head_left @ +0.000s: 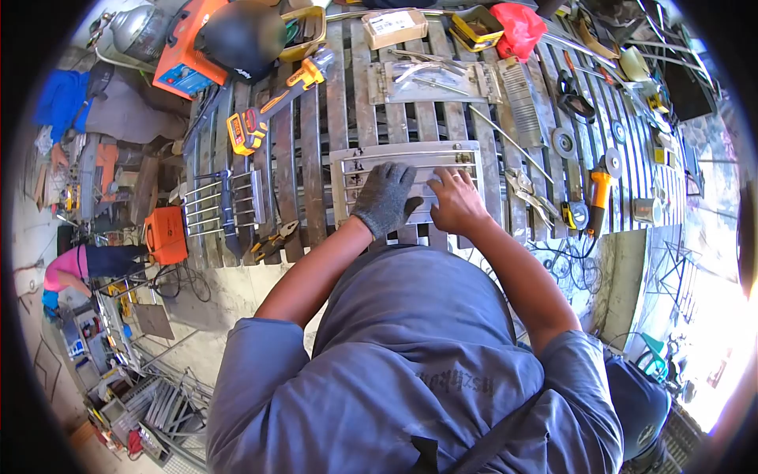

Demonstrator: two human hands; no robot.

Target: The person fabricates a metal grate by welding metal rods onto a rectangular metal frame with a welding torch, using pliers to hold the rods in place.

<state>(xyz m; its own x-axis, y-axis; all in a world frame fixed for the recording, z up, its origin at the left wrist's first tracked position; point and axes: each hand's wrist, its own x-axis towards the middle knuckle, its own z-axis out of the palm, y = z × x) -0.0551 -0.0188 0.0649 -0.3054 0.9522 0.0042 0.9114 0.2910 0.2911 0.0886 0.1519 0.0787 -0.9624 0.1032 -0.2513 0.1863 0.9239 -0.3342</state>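
Workshop yard, concrete floor (237, 292) at 7 o'clock. Slatted steel tabletop (316, 118) spans 12 o'clock. Grille (354, 164) lies flat at centre; gloved left hand (384, 197) and bare right hand (456, 201) rest open on it. Grinder (600, 189) at 3 o'clock.

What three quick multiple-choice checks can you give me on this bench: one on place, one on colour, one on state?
1. Where are both hands?
A) on the metal grille frame
B) in the air above the bench
C) down at the person's sides

2. What colour is the glove on the left hand?
A) orange
B) grey
C) white

3. In what state is the right hand?
A) gloved
B) clenched in a fist
C) bare, resting on the frame

Answers:
1. A, both hands lie on the frame, which sits on the slatted bench.
2. B, the knit glove is grey.
3. C, it wears no glove and its fingers rest on the frame's slats.
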